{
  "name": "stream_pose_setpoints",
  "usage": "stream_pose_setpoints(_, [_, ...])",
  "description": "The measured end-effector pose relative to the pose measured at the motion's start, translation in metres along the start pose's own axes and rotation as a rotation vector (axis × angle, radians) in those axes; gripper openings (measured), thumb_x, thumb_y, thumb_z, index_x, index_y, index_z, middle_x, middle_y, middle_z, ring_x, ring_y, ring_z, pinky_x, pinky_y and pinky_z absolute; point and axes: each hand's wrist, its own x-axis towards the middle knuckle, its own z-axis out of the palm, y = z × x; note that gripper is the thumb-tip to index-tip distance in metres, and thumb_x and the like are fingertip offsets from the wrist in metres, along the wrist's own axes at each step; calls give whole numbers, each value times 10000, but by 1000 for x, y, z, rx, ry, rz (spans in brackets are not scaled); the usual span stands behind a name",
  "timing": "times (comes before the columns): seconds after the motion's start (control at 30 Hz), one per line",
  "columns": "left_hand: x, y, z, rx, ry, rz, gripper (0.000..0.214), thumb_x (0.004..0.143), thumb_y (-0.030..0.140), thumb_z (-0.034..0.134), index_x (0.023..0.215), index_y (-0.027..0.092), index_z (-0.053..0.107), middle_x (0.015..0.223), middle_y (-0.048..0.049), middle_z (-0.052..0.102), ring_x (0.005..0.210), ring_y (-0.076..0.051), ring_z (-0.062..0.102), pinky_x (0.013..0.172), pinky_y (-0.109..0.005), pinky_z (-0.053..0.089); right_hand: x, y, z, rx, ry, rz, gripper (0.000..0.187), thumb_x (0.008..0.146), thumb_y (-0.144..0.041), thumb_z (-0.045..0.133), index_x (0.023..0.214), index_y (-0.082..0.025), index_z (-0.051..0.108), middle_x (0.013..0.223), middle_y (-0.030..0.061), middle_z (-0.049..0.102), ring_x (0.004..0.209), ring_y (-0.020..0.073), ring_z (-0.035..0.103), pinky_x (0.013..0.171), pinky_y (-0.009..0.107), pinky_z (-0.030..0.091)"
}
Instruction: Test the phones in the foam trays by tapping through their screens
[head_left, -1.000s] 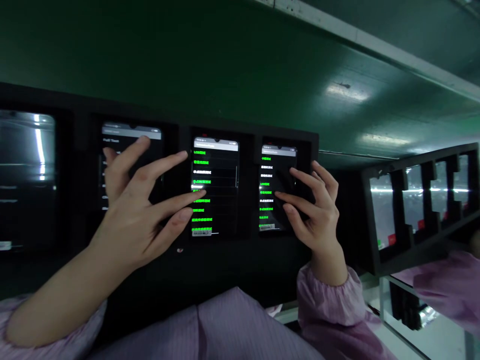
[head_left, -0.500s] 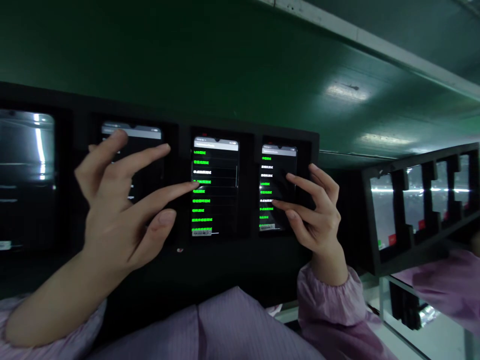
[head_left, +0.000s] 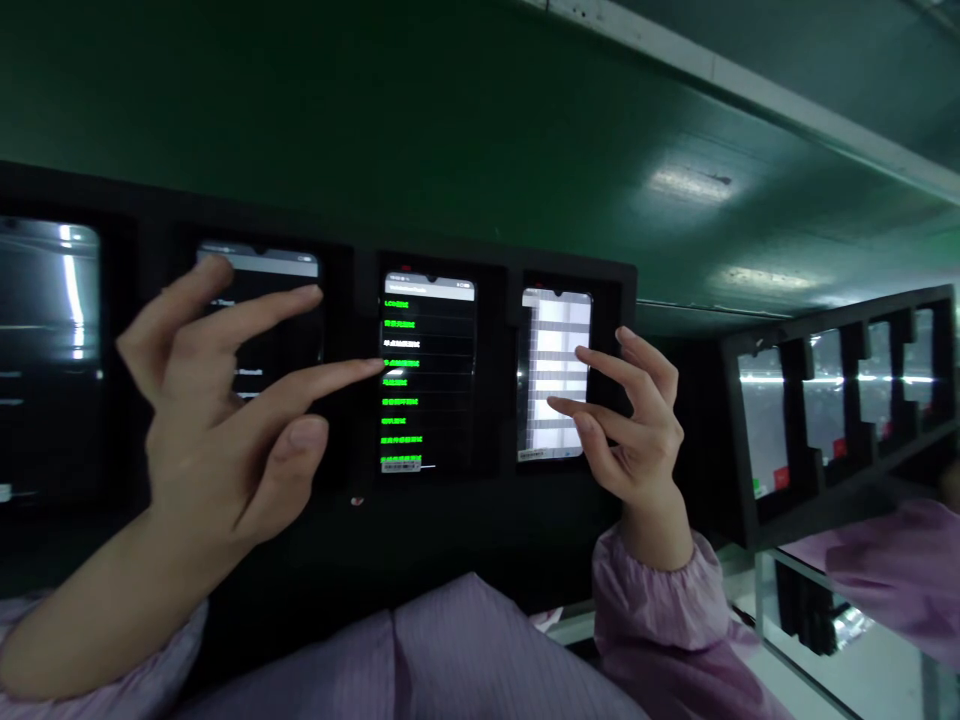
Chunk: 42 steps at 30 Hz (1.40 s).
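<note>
A black foam tray [head_left: 495, 520] holds a row of phones upright in front of me. My left hand [head_left: 217, 420] is open with fingers spread; its index fingertip touches the left edge of the middle phone [head_left: 429, 372], whose dark screen lists green text. The rest of that hand hovers over the left phone [head_left: 259, 310]. My right hand [head_left: 626, 415] is open, fingers apart, fingertips at the right phone [head_left: 553, 372], whose screen shows a white grid pattern. Neither hand holds anything.
A further phone [head_left: 49, 350] with a glare streak sits at the far left of the tray. A second black foam tray [head_left: 810, 500] with phones leans at the right. A green surface [head_left: 450, 110] rises behind. A pink sleeve [head_left: 900, 570] shows at the lower right.
The right phone's screen switched from a dark list with green text to a white grid. My left hand drifted left, its index finger staying at the middle phone. My right hand barely moved.
</note>
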Motion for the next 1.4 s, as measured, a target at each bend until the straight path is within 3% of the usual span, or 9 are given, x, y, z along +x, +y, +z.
stream_pose_setpoints(0.17, [-1,-6,2,-21,38,8,413,994,322,397,1260,303,712,1637,83,410,1609,-369,215,1353,-600,201,-1,-1,1,7,27,20,269,1018,-202,574,951,-254,829,1308,52,707,1397,354,556,1111,534,548])
stream_pose_setpoints(0.53, [0,-10,6,-40,86,25,395,1009,346,406,1237,327,728,1621,101,442,1595,-349,266,1363,-601,185,-1,2,3,-68,0,41,236,1057,-263,551,1093,-230,783,1381,89,654,1446,372,493,1153,568,496])
stream_pose_setpoints(0.77, [-2,-10,5,-25,53,21,396,1002,346,412,1244,311,723,1626,93,433,1613,-345,225,1373,-588,186,-1,2,2,-67,-6,52,227,1050,-258,559,1085,-238,782,1374,83,657,1435,370,506,1154,579,487])
stream_pose_setpoints(1.1, [1,-5,11,-33,99,-49,394,1012,370,407,1176,270,751,1600,61,467,1596,-340,264,1373,-581,175,-1,3,3,-66,-9,55,242,1064,-276,542,1087,-244,780,1371,84,656,1434,374,511,1140,593,491])
stream_pose_setpoints(1.4, [0,-5,4,-12,71,-50,392,1005,367,405,1190,282,739,1611,69,446,1610,-348,228,1368,-584,196,-3,5,3,-98,-56,48,236,1034,-287,579,1193,-236,747,1456,93,595,1468,379,449,1182,583,448])
